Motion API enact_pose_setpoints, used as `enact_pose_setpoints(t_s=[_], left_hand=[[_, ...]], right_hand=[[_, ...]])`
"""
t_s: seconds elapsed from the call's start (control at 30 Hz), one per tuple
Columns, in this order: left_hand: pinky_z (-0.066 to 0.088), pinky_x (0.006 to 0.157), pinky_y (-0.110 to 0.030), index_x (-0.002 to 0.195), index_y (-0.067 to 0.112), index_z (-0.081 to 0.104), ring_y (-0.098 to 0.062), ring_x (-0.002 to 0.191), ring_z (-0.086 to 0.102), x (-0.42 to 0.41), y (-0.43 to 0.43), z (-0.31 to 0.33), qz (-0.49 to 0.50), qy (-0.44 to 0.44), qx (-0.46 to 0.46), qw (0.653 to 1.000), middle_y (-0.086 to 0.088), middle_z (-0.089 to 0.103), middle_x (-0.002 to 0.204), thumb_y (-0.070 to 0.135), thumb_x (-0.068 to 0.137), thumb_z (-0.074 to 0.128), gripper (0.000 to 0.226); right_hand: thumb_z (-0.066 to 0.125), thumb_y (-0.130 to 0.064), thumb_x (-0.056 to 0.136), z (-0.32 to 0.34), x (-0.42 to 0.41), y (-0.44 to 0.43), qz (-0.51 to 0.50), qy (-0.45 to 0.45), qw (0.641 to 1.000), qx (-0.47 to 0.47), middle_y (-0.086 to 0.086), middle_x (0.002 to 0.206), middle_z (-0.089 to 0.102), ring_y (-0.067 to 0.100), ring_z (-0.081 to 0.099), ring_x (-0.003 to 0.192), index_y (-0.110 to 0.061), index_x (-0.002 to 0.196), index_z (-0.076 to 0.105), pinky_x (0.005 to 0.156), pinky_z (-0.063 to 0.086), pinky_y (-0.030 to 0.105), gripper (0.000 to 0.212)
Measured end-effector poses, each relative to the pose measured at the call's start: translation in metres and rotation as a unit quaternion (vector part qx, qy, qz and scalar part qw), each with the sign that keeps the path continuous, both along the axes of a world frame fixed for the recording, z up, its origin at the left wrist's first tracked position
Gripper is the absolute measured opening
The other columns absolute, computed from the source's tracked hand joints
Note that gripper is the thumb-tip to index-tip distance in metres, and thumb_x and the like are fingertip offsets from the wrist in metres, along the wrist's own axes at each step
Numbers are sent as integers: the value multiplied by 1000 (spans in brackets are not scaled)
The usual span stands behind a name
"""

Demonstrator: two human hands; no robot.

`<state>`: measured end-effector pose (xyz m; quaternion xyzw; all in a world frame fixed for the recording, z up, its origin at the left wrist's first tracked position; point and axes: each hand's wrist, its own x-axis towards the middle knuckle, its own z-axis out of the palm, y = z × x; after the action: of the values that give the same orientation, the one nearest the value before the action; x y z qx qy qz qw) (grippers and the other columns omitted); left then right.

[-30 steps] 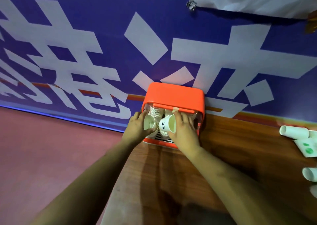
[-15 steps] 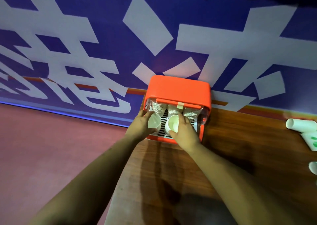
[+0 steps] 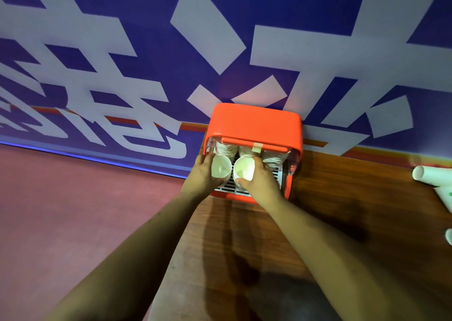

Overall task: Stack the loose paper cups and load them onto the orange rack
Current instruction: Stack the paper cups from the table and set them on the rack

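- A blue banner (image 3: 146,39) with big white characters fills the background, above a reddish floor (image 3: 61,210)
- A wooden table (image 3: 330,223) stands against the banner, with the orange rack (image 3: 254,122) at its far edge, touching the banner
- The rack's front is open; three stacks of paper cups (image 3: 274,158) hang side by side under its top, above a slatted white tray (image 3: 226,186)
- The left hand (image 3: 199,176) grips a cup (image 3: 220,166) at the rack's left slot, fingers curled round its side, mouth turned toward the camera
- The right hand (image 3: 259,182) grips a second cup (image 3: 243,169) at the middle slot, thumb under the rim and fingers wrapped over the top
- The two held cups sit just beside each other, nearly touching, below the left and middle stacks
- Loose cups (image 3: 433,175) lie on their sides at the table's right edge, well apart from the rack, partly cut off by the frame
- Both forearms reach in from the bottom of the view, and dark shadows fall on the table beneath them
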<state>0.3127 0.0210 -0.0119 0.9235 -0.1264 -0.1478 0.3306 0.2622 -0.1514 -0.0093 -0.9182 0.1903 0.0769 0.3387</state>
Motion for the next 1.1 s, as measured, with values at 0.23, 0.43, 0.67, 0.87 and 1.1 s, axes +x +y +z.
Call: enact_pose_setpoints(t_s=[0.23, 0.43, 0.67, 0.87, 1.1], left_hand=[[47, 93, -46, 133, 5, 42, -31, 113, 46, -25, 1, 16, 56, -59, -9, 997, -13, 44, 122, 33, 81, 72, 66], [42, 93, -34, 121, 12, 51, -25, 110, 51, -55, -32, 29, 21, -77, -17, 997, -5, 49, 117, 33, 85, 63, 43], [44, 89, -41, 112, 10, 51, -30, 107, 52, -99, -151, 59, -76, -69, -43, 994, -11, 53, 112, 33, 87, 60, 35], [44, 91, -31, 111, 13, 53, -21, 106, 54, -162, -294, 76, -155, -50, -69, 984, 2, 50, 108, 35, 91, 62, 31], [44, 89, -28, 116, 9, 58, -20, 105, 56, -256, -466, 62, -242, -30, -47, 969, -5, 56, 115, 34, 92, 63, 35]], right_hand=[[68, -40, 86, 16, -21, -21, -9, -11, 999, 29, 15, 138, 49, 31, 45, 129, -6, 138, 40, 100, 38, 34, 68], [61, -42, 91, 35, -86, -94, -85, 4, 996, -25, 13, 140, 47, 28, 49, 126, -10, 139, 44, 101, 41, 36, 60], [56, -46, 93, 54, -200, -235, -176, 36, 981, -73, 15, 139, 47, 31, 48, 127, -8, 138, 48, 104, 40, 35, 59], [59, -49, 90, 65, -291, -348, -249, 15, 965, -83, 12, 138, 47, 31, 51, 123, -13, 133, 52, 100, 45, 41, 57], [60, -44, 90, 63, -396, -479, -276, 19, 956, -96, 13, 136, 47, 29, 53, 119, -12, 135, 49, 95, 47, 38, 56]])
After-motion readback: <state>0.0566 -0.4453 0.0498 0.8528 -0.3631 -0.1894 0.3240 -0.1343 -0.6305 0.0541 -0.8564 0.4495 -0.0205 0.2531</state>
